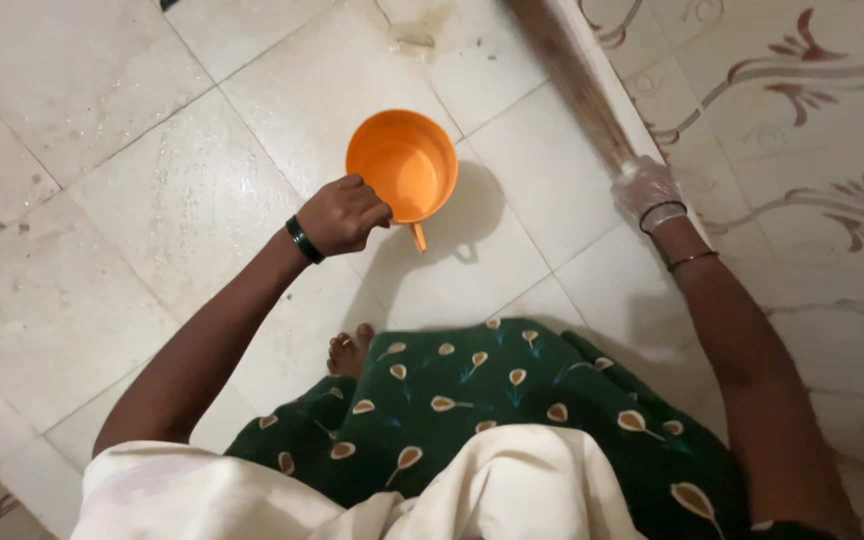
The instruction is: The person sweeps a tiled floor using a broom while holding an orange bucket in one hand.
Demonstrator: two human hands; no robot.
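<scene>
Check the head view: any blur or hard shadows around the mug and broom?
Head view: broom smeared by motion blur; orange mug sharp, casting a hard shadow to its lower right on the floor tiles; left hand sharp, gloved right hand slightly soft.

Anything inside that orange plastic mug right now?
The round orange plastic mug, held by the left hand, shows only bare orange interior; any water is impossible to tell. The near rim is covered by fingers.
</scene>
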